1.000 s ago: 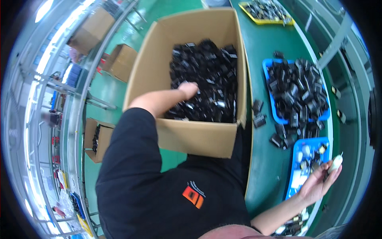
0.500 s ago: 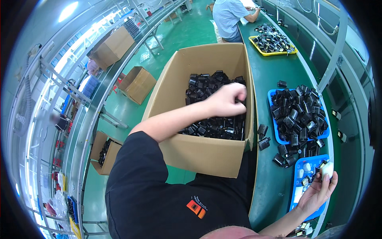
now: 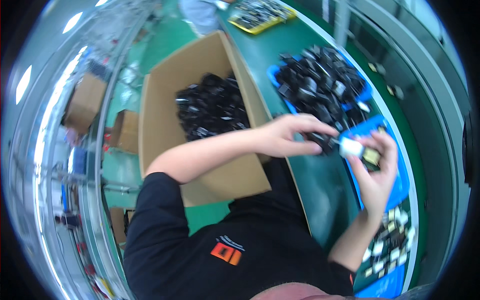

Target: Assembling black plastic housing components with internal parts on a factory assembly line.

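My left hand (image 3: 287,136) reaches over the right wall of the cardboard box (image 3: 227,175). Between its thumb and fingers is a black plastic housing (image 3: 322,142), partly blurred. Facing it, my right hand (image 3: 377,172) pinches a small assembly with a white plastic part (image 3: 351,148) and a yellow-wrapped component (image 3: 371,156). The two pieces are close together; blur hides whether they touch. Below my right hand is a blue tray (image 3: 400,187). Many black housings (image 3: 212,107) lie in the box.
Black housings are heaped in another blue tray (image 3: 274,75) on the green bench (image 3: 315,185). A yellow tray (image 3: 257,31) of parts stands farther along, near a person in light blue (image 3: 200,15). White and black parts (image 3: 392,245) lie at the lower right.
My left hand has left the box and moved right, now with a black housing. My right hand has come up and inward with the white part. The view has turned.
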Available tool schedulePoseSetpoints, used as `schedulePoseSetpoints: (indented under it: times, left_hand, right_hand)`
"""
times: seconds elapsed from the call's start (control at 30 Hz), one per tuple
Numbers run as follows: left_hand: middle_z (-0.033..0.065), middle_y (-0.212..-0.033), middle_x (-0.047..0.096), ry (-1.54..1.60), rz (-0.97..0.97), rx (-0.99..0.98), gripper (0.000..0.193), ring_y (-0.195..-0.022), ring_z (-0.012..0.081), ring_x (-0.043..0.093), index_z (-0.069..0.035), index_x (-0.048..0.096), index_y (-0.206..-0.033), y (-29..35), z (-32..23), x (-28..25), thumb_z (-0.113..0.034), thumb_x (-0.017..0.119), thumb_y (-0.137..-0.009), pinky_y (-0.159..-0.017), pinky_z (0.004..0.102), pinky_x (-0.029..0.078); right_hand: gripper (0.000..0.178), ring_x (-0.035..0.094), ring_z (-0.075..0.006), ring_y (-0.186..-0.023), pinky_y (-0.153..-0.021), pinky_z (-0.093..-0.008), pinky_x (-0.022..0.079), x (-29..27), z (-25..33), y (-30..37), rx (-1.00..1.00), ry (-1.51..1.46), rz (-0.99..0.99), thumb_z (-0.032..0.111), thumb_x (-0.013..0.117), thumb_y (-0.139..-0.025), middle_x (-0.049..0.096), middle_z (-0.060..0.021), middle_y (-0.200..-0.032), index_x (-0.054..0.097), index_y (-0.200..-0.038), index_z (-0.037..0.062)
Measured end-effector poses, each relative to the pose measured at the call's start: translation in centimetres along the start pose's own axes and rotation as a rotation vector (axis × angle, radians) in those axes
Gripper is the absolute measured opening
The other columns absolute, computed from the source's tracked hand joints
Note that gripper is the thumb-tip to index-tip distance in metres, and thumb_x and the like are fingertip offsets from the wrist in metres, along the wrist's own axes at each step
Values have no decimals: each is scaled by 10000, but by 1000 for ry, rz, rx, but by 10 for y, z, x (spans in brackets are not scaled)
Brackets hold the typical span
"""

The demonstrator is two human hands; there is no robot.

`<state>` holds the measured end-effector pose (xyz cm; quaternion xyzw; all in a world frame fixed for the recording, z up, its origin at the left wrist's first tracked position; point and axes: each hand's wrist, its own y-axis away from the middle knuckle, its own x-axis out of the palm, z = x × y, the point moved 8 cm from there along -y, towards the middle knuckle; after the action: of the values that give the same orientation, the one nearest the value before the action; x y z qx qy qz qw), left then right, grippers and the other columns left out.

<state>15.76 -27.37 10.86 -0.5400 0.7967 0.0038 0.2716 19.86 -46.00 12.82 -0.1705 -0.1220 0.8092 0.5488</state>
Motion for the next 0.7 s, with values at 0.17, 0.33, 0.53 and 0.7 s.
schedulePoseSetpoints:
  times: [0.17,0.33,0.53,0.7]
  left_hand:
    - [111,-1166,612,-62,39,-132,473,-1095,216,571,-56,544,-1329,-3,0,8,-150,672,-883,-948,336,436]
    - [110,-1148,611,-74,-10,-171,511,-1056,199,582,-47,524,-1341,-1,3,16,-146,692,-869,-881,310,477]
    - [92,-1164,601,123,-78,-241,453,-1029,126,586,-15,527,-1320,7,12,13,-99,668,-898,-860,270,497]
    - [82,-1144,617,168,-92,-216,434,-1012,117,593,-9,532,-1312,5,16,13,-76,659,-902,-853,268,500]
  right_hand:
    - [481,620,-139,-956,-851,-278,487,11,-10,-2,-4,-122,84,-15,720,-759,647,-80,-1014,508,-1187,43]
    - [453,611,-132,-945,-839,-279,498,17,-18,1,71,-152,94,3,726,-762,633,-66,-1003,517,-1163,40]
    - [407,606,-122,-932,-815,-266,500,28,-23,2,21,-121,86,17,739,-754,624,-59,-1005,532,-1104,35]
    - [404,596,-113,-930,-805,-258,493,28,-32,-2,78,-194,129,17,741,-752,616,-48,-994,534,-1098,39]
